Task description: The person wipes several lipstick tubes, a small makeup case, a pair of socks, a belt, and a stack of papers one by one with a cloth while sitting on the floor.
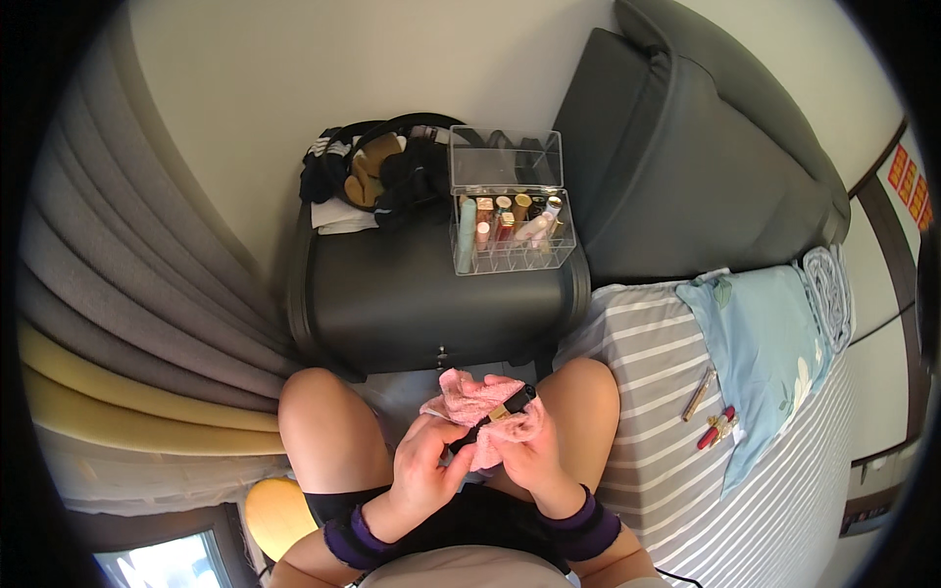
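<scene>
Between my hands, above my lap, is a black cosmetic tube with a gold band [500,413], lying slantwise against a pink terry cloth [470,395]. The fingers and thumb of my left hand [430,456] grip its lower end. My right hand [531,457] holds the cloth, which is bunched beneath and around the tube's upper part; some of its fingers are hidden by the cloth. Beyond my knees, a clear plastic organizer [512,261] with a raised lid stands on a black nightstand [390,294]. Lipsticks and other cosmetic tubes stand or lean in its compartments.
Dark clothes [415,173] and a headband-like black loop lie at the nightstand's back left. To the right, a gold tube [699,395] and a red-and-gold item [717,428] lie on the striped bed [654,367] beside a light blue pillow [772,345]. Grey curtains [147,279] hang at left.
</scene>
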Demonstrator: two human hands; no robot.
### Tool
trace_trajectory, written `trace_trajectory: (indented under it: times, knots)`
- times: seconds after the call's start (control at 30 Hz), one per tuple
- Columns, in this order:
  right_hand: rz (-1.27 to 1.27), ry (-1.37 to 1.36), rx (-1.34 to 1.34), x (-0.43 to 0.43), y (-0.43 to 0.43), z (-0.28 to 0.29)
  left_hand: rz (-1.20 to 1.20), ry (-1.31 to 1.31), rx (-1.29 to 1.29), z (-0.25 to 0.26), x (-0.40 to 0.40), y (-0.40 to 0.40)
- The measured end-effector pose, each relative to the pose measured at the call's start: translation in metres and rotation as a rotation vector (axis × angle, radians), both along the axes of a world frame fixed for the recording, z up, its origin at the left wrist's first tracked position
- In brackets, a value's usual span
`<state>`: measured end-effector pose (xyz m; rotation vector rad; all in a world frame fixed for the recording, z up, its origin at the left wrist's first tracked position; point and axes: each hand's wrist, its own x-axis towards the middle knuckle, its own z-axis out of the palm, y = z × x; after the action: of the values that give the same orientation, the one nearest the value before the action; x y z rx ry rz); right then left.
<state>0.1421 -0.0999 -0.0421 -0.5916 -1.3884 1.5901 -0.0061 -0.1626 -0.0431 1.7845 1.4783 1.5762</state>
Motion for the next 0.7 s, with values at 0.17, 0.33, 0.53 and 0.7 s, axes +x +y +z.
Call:
trace_trajectory:
  times: [0.17, 0.33, 0.53, 0.7]
  knots:
    - [-0.077, 0.017, 0.007, -0.014, 0.004, 0.022, 0.0, -0.1, -0.067, -0.013, -0.003, -0.007]
    - [-0.011, 0.136, -0.045, -0.02, -0.002, 0.007, -0.171, -0.606, -0.354, -0.018, -0.002, -0.013]
    - [0.114, 0.133, -0.241, -0.021, -0.002, 0.003, -0.339, -0.904, -0.513, -0.017, -0.007, -0.005]
    - [0.015, 0.098, -0.132, -0.021, 0.0, -0.005, -0.29, -0.384, -0.513, -0.016, -0.023, -0.007]
